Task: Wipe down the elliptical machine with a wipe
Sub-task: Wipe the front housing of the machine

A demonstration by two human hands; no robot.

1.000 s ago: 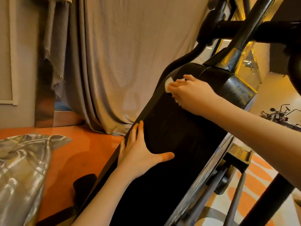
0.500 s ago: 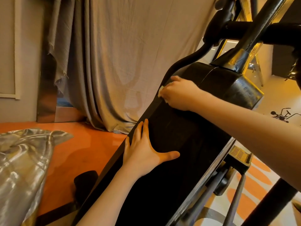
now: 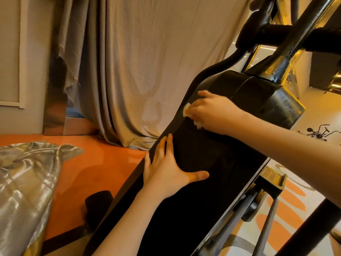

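The elliptical [image 3: 212, 182] has a long black housing that runs tilted from about 7 o'clock up to 1 o'clock in the view. Its flat face is matte and very dark; its upper end is rounded and shiny, with a scuffed grey corner. A metal post and black bars rise from the top, toward 1 o'clock.

The wipe [image 3: 186, 109] is small, white and crumpled. It lies on the upper left edge of the housing, under the right hand [image 3: 212, 109]. The fingers of this hand are curled over the wipe and press it on the surface. The forearm comes in from 3 o'clock.

The left hand [image 3: 166, 169] lies flat on the housing lower down, toward 7 o'clock from the wipe, with fingers straight and thumb spread out. It holds nothing.

Most of the wipe is hidden under the right hand; only two small bits show. The low part of the housing is cut off at the bottom edge.
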